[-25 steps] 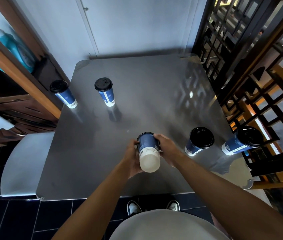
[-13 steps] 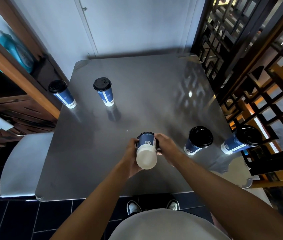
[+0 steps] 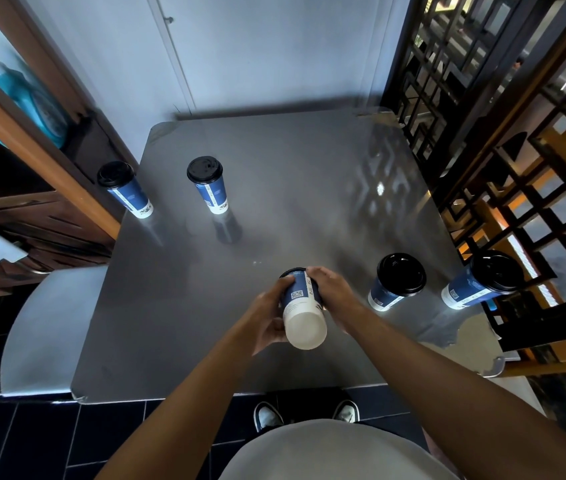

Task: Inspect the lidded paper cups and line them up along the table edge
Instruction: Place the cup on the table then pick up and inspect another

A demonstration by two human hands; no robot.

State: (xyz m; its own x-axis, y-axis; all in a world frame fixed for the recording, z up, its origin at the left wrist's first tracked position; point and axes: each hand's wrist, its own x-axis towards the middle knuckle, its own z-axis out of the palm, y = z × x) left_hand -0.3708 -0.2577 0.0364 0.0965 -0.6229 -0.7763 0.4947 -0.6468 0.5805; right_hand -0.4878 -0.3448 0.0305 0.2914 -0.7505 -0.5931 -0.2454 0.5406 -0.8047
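Our left hand point(image 3: 267, 320) and right hand point(image 3: 331, 294) grasp the tipped cup point(image 3: 302, 310) at centre frame, inspecting it; next we stand it beside the lower-right cups point(image 3: 395, 289).

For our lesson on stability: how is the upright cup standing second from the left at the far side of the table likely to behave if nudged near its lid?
The tall lidded cup would probably tip rather than slide: it is tall, and its white base looks narrower than its black lid. On the glossy table a low push might slide it instead. Once down, it would likely roll in a curve, given the tapered sides.

The table point(image 3: 274, 168) lies bare through its middle. Two cups point(image 3: 397, 287) block the right edge, two more point(image 3: 207, 183) the far left.
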